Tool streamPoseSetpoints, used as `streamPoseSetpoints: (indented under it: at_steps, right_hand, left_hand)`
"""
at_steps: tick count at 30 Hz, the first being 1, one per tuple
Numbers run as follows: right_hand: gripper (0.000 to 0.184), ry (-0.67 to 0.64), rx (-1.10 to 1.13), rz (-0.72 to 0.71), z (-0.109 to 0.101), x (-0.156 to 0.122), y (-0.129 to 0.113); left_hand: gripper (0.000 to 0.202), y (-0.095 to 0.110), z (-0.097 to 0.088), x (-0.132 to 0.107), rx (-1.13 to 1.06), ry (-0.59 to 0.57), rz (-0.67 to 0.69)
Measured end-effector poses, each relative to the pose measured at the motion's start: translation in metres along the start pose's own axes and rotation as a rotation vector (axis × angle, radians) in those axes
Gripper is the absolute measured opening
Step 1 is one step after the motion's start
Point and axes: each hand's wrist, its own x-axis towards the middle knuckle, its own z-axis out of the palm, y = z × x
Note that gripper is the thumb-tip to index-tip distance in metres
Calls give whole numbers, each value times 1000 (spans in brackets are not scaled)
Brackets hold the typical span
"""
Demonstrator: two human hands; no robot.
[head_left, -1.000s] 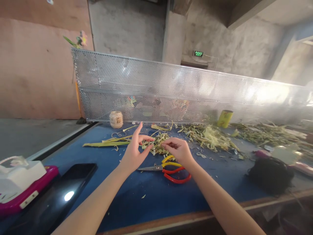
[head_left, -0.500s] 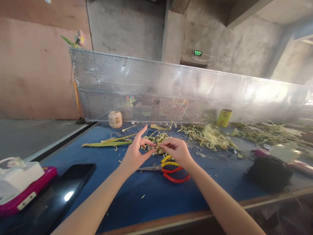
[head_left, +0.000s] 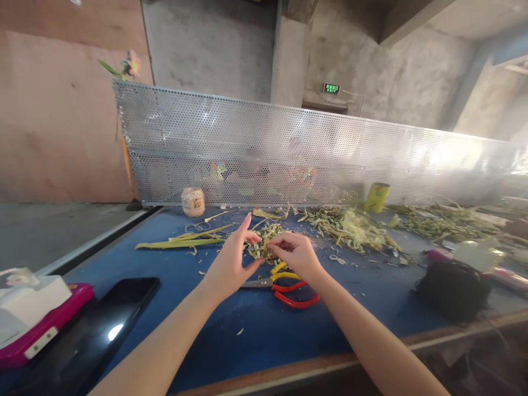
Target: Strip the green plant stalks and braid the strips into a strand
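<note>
My left hand (head_left: 231, 257) hovers over the blue table with thumb and fingers apart and nothing between them. Just to its right, my right hand (head_left: 297, 256) is closed in a pinch on a small yellowish plant strip (head_left: 267, 247), partly hidden by the fingers. A loose pile of pale green plant scraps (head_left: 270, 228) lies right behind both hands. Scissors (head_left: 297, 301) with red and yellow handles rest beneath the hands, blades pointing left and partly covered by my left hand. Long green-yellow stalks (head_left: 177, 243) lie to the left of my left hand.
A twine spool (head_left: 193, 202) and a green cylinder (head_left: 377, 198) stand by the perforated metal screen (head_left: 231, 132). Larger heaps of plant strips (head_left: 355, 228) spread at right. A phone (head_left: 119, 313) and pink power strip (head_left: 78, 300) lie left; a black bundle (head_left: 454, 289) sits right.
My left thumb and forefinger have parted and come away from the plant strip. My right hand stays pinched in nearly the same place.
</note>
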Motion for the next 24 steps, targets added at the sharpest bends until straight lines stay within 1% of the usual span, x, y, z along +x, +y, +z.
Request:
streamPoseSetpoints:
  at_steps: [3,5,8,11,13,16,19,22,24]
  right_hand:
    - [8,-4,77,41,0,1,1]
    - [7,-28,126,61,0,1,1]
    - [8,-94,180,83,-1,1,-1]
    - [9,-160,212,116,-1,1,-1]
    - [10,-179,227,142,-1,1,0]
    - [8,-180,237,170,-1,1,1]
    - [7,-176,245,192,-1,2,-1]
    - [6,-174,234,201,0,2,-4]
    - [6,-178,222,188,0,2,-4]
  left_hand:
    - [83,0,-1,1,69,6,118]
    - [80,2,-2,1,100,-14,173]
    - [78,4,-2,2,119,-57,212]
    - [79,3,-1,2,133,-72,248]
    - [79,2,0,2,136,-83,265]
    - [78,3,0,2,109,-105,256]
    - [79,7,-1,4,16,-114,175]
    - [82,11,-2,5,-84,-95,82]
    - [83,13,-2,5,-106,-89,71]
